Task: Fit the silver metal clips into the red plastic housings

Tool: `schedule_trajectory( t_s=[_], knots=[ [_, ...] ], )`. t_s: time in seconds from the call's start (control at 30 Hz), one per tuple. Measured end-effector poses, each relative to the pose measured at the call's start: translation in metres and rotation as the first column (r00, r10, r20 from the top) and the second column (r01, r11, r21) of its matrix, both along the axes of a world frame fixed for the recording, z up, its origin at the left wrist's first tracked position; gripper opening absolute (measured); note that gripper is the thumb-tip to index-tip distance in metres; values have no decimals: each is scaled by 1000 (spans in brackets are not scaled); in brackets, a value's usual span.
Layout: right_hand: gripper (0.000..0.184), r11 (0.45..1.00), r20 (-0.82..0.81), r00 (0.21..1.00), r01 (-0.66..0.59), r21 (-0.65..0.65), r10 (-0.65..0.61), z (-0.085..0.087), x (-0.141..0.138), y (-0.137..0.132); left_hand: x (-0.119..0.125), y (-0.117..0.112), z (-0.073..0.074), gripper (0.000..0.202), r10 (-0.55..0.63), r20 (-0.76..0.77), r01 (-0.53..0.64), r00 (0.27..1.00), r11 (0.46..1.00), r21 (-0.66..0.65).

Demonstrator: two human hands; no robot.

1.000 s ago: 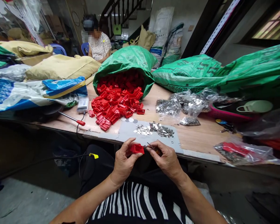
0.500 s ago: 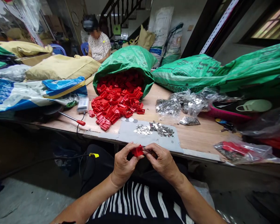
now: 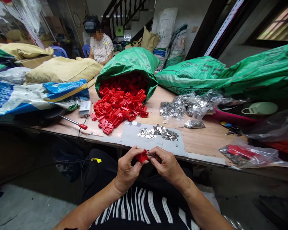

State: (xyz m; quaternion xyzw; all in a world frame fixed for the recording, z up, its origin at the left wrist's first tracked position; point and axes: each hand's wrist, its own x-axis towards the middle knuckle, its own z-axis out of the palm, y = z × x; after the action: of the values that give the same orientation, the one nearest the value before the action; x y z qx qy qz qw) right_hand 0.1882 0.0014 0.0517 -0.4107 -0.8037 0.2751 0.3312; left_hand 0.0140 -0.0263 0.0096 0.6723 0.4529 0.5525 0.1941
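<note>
My left hand pinches a red plastic part between thumb and fingers, just in front of the table edge. My right hand is closed round a slim dark hand tool, mostly hidden by the fingers. The tool's tip meets the right side of the red part; whether it grips a small metal piece there I cannot tell. Beyond both hands, small silvery metal pieces and darker ones lie on a grey mat. A heap of similar red parts spills from a green sack.
Clear bags of metal pieces lie right of the mat. A pink tray holds a pale green lid-like thing. Left of the heap, a red-tipped metal rod sticks out near a small white box. Another person sits across the table.
The red part has tilted slightly in my left hand, and the tool in my right hand has shifted a little. Both hands stay in nearly the same place.
</note>
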Motion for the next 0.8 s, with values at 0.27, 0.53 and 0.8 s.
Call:
schedule_trajectory(
  t_s=[0.27, 0.53, 0.8],
  knots=[
    [16, 965, -208, 977, -12, -262, -44, -7, 9, 5, -1, -1, -2, 36, 13, 41, -12, 999, 1000, -26],
    [23, 906, -276, 960, -71, -418, -53, -17, 3, 11, 2, -2, 1, 34, -29, 70, 30, 997, 999, -23],
    [34, 813, -347, 937, -172, -557, -39, -18, -2, 15, 5, -5, 2, 32, -66, 98, 73, 993, 995, -71]
  ],
)
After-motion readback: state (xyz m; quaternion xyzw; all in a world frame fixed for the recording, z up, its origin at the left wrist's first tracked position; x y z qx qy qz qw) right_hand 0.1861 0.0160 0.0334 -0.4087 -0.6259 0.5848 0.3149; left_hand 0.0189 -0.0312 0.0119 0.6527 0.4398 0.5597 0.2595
